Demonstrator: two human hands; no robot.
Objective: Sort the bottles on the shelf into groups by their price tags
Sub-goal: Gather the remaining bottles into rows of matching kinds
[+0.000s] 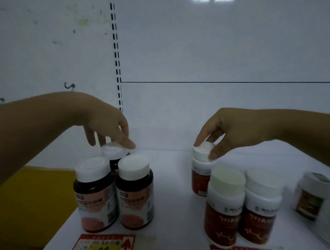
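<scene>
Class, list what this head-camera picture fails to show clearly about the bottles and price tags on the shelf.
- Left price tag: cut off by the bottom edge, its price unreadable.
- Right price tag: only a red sliver shows at the bottom edge.
- Rear dark bottle: its label is hidden by the two front dark bottles.
- Green-labelled bottle: blurred, label unreadable.
- Red bottles' labels: text too blurred to read.

**Dim and a bit blurry**

The scene is dimly lit and looks bluish. A bright glare point(209, 1) is seen at the top edge. Lines are bent by the wide lens. The far-right bottle point(311, 195) is blurred.
</scene>
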